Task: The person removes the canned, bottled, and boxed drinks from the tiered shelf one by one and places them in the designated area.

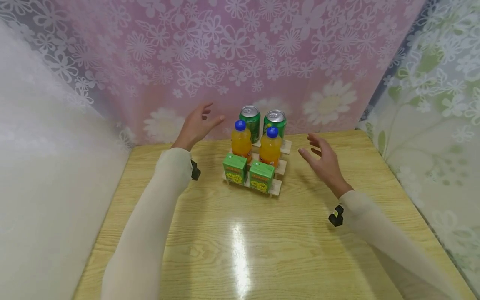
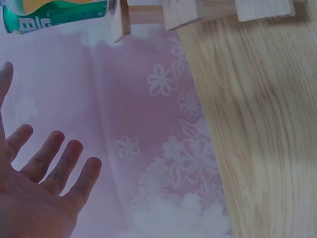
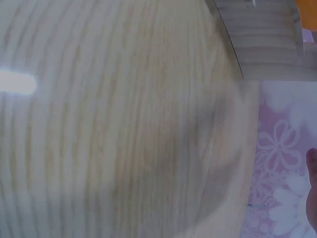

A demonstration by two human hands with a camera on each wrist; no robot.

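A small stepped wooden rack (image 1: 276, 187) stands toward the back of the table. Two green drink cans (image 1: 250, 121) are on its top step, two orange drink bottles (image 1: 271, 146) with blue caps on the middle one, and two green juice boxes (image 1: 261, 177) at the front. My left hand (image 1: 196, 127) is held to the left of the rack, apart from it, fingers spread and holding nothing. On the other side my right hand (image 1: 323, 160) hovers with loosely bent fingers and nothing in it. In the left wrist view, a can (image 2: 57, 17) lies across the top edge.
The wood-grain table (image 1: 210, 241) reaches back to a pink flowered curtain (image 1: 240, 54). Pale sheets hang at the left (image 1: 45, 166) and right (image 1: 431, 108) sides. Each wrist carries a small black camera (image 1: 336, 216).
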